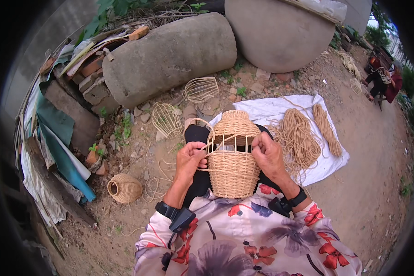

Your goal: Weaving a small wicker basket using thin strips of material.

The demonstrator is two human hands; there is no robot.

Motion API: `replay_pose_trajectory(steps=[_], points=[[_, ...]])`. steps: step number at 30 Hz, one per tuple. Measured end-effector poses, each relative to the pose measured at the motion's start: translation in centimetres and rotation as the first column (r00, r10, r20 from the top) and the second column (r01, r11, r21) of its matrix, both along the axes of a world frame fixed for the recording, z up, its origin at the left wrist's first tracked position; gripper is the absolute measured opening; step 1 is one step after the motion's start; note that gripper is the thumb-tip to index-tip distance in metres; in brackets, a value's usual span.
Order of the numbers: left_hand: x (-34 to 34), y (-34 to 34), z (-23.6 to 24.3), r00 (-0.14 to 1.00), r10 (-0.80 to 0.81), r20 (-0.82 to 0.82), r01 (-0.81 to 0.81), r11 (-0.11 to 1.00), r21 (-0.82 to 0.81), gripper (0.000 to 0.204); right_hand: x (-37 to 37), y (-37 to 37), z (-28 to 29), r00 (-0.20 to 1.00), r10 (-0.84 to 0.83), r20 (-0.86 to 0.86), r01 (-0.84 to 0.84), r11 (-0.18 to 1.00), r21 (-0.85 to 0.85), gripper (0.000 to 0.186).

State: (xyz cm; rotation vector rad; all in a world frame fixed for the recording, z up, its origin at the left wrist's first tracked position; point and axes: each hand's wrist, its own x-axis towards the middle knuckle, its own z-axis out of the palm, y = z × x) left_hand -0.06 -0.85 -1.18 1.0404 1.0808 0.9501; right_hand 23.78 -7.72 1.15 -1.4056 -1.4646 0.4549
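Note:
A tan woven basket [234, 174] stands upright between my knees. Its lower body and its narrower top are woven, and bare upright rods show in the gap between them. My left hand [191, 158] is closed at the left side of that gap, pinching a cord [198, 120] that loops up over the basket's left edge. On the opposite side my right hand [268, 155] is curled closed against the rods at the gap's right end. Its fingertips are partly hidden.
Right of the basket, a white sheet [325, 171] bears a loose cord pile [299, 138] and a cord bundle [325, 130]. Two bare frames [166, 119] and a small woven vase [125, 188] lie on the dirt. A concrete cylinder [170, 57] lies behind. Another person [391, 85] sits far right.

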Motion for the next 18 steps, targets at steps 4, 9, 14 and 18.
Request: replay_pose_trajectory(steps=[4,9,14,18], points=[[-0.5,-0.3,-1.1,0.967,0.067,-0.245,-0.056,0.997,0.049,0.012,0.2,-0.2,0.1,1.0,-0.001,0.017,0.002,0.999,-0.033,0.008],[-1.6,1.1,-0.9,0.989,-0.076,0.125,0.081,0.996,-0.031,0.015,1.6,-0.9,-0.6,0.999,0.027,-0.035,-0.028,1.0,-0.007,0.01],[-0.1,2.1,0.2,0.955,-0.22,0.198,0.231,0.973,-0.032,0.014,2.3,-1.5,-1.1,0.992,0.027,-0.123,-0.032,0.999,-0.041,0.009],[1.4,2.8,0.0,0.954,-0.179,-0.239,0.204,0.975,0.084,0.02,1.7,-1.6,-0.4,0.995,0.031,-0.098,-0.036,0.998,-0.053,0.009]])
